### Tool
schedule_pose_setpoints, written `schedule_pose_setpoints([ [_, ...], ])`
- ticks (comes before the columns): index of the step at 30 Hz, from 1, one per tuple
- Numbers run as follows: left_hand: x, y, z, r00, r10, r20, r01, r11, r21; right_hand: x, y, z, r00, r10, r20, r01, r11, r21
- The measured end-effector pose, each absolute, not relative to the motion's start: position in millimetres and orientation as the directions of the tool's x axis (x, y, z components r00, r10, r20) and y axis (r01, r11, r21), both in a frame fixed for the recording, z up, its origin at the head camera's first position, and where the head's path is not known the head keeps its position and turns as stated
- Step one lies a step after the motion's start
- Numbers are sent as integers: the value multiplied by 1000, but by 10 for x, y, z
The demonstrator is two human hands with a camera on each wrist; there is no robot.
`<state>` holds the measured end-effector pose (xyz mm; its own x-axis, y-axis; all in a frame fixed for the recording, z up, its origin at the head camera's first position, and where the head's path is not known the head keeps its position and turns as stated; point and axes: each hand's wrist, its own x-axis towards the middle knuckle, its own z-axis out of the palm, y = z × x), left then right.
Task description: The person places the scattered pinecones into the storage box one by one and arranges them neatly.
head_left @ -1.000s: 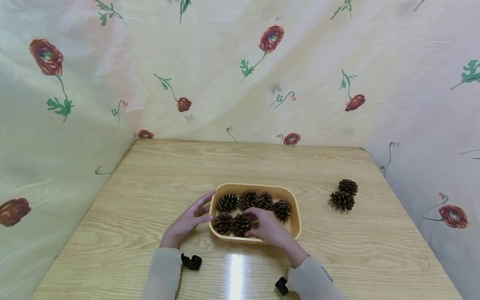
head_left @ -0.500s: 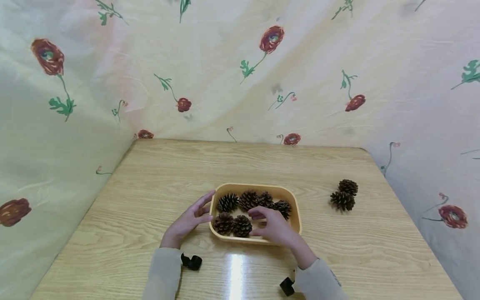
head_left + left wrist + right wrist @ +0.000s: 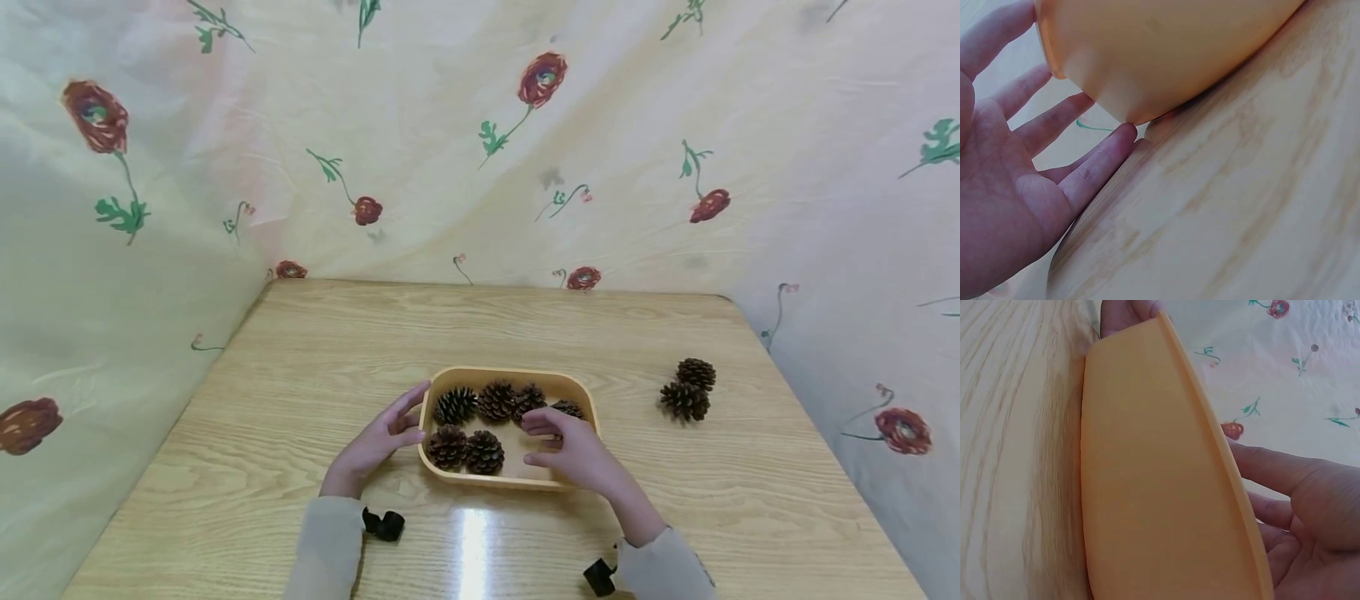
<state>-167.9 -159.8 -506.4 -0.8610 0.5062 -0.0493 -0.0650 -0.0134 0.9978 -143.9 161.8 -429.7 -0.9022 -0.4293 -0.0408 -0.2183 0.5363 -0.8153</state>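
A yellow-orange oblong tub (image 3: 525, 481) on the table holds several brown pine cones. Two of them, a left cone (image 3: 447, 447) and a right cone (image 3: 484, 452), lie side by side at the front left. Behind runs a row with a cone (image 3: 456, 406) at its left end; the rightmost cone (image 3: 567, 408) is partly covered by my right hand (image 3: 576, 454). That hand hovers over the tub's right part, fingers loosely bent around nothing. My left hand (image 3: 377, 444) touches the tub's left end with spread fingers, seen against its wall (image 3: 1166, 56) in the left wrist view.
Two more pine cones, a rear one (image 3: 697, 373) and a front one (image 3: 685, 402), lie together on the table at the right. Flower-printed cloth (image 3: 420, 125) hangs around the wooden table (image 3: 337, 333) behind and at both sides.
My right hand has let go of the right-hand front pine cone and drawn away to the right. The cone stays beside its neighbour, and my left hand keeps its place on the tub.
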Motion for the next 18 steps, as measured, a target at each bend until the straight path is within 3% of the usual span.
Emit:
schedule_pose_setpoints([
  [18, -1668, -1598, -5024, -862, 504, -53, -71, -16, 997, -1323, 2068, -4214, -938, -346, 29, -200, 472, -859],
])
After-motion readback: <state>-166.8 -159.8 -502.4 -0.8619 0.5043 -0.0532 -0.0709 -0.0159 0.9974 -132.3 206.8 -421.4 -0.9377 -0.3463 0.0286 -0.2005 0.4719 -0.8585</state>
